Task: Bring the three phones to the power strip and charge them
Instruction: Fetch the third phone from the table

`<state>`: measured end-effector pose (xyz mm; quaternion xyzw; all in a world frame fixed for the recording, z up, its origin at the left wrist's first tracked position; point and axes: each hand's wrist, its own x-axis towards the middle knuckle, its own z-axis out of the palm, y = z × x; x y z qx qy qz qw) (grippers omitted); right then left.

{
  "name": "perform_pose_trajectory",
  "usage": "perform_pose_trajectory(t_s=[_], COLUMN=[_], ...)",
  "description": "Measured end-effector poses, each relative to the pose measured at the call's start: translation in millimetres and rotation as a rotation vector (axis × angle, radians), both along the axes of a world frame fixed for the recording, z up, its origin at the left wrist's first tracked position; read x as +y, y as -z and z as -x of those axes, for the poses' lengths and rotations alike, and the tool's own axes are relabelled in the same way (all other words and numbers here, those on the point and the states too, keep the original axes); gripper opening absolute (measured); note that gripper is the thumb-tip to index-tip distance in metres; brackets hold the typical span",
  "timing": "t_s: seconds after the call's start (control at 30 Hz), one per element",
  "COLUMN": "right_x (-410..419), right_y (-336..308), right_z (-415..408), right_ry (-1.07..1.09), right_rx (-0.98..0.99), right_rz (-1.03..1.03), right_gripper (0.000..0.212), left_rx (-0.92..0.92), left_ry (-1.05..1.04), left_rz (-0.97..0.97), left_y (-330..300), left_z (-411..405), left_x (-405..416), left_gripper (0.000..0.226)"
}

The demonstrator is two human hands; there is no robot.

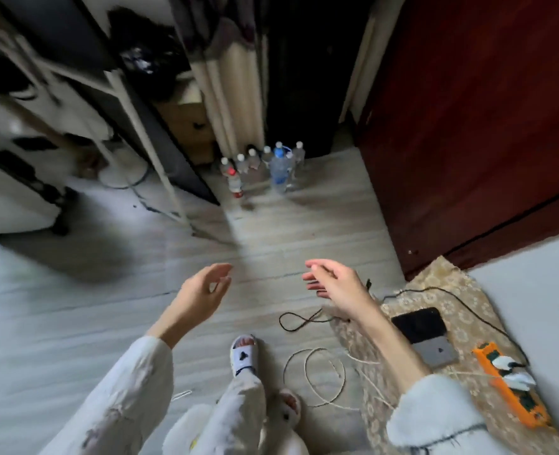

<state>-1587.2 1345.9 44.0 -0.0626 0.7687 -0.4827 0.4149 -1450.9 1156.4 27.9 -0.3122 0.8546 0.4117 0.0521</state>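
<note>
Two phones lie side by side on a patterned mat (442, 284) at about four o'clock in the head view: a black phone (419, 325) and, touching its near edge, a grey phone (437, 353). A third phone is not visible. The orange power strip (514, 385) rests on the same mat at four o'clock, just beside the phones, with white plugs (514, 372) seated in it; the phones are presumably grouped here so the leads can reach. A black cable (301, 320) and a coiled white cable (314, 376) trail onto the floor (74, 323) near six o'clock; whether either is joined to a phone cannot be told. The left hand (202, 290) and right hand (334, 284) hover over the floor at centre, both spread loosely and holding nothing, probably free to fetch the remaining phone. Water bottles (265, 165) stand at twelve o'clock.
</note>
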Motion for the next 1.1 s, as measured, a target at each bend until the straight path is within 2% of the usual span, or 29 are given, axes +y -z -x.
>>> perform_pose_trajectory(t_s=[0.2,0.37,0.5,0.67,0.9,1.1], right_x=[-149,-289,-408,-542,-710,-842], right_y=[-43,-74,-89,-106,-130,-138], right_z=[-34,-85,-141,-231,-347,-459], right_ry=[-0.299,-0.475,-0.6,-0.815,-1.072,-1.262], right_rx=[0.099,0.154,0.178,0.166,0.103,0.074], right_rz=[0.085,0.162,0.167,0.245,0.382,0.467], right_gripper=[0.022,0.016,0.018,0.016,0.017,0.019], left_rx=[0.161,0.259,0.267,0.282,0.257,0.236], left_ry=[-0.335,-0.52,-0.636,-0.889,-1.167,-1.311], left_rz=[0.019,0.06,0.056,0.063,0.182,0.266], left_y=[-44,-61,-71,-87,-111,-127], left_z=[-80,-153,-222,-324,-451,-540], left_x=[-98,-201,-290,-376,-475,-567], left_gripper=[0.027,0.025,0.024,0.023,0.024,0.025])
